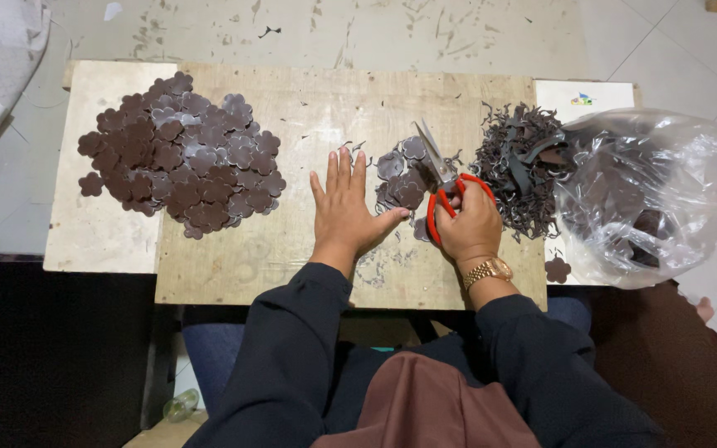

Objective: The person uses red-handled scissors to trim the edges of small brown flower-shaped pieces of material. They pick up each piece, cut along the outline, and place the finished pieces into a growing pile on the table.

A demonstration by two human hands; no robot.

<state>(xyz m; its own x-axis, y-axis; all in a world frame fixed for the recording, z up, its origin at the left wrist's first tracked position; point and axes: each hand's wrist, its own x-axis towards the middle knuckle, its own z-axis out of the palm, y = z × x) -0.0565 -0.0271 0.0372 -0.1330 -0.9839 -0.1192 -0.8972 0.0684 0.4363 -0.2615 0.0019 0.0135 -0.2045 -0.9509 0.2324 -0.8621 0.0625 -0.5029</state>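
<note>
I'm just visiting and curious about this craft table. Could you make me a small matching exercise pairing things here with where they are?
Things:
1. big pile of flower shapes
2. scissors
3. heap of trimmings
4. left hand

Places:
A. next to the plastic bag
B. flat on the wooden board
C. in the right hand
D. far left of the board

Pairs: 1-D, 2-C, 3-A, 4-B
</note>
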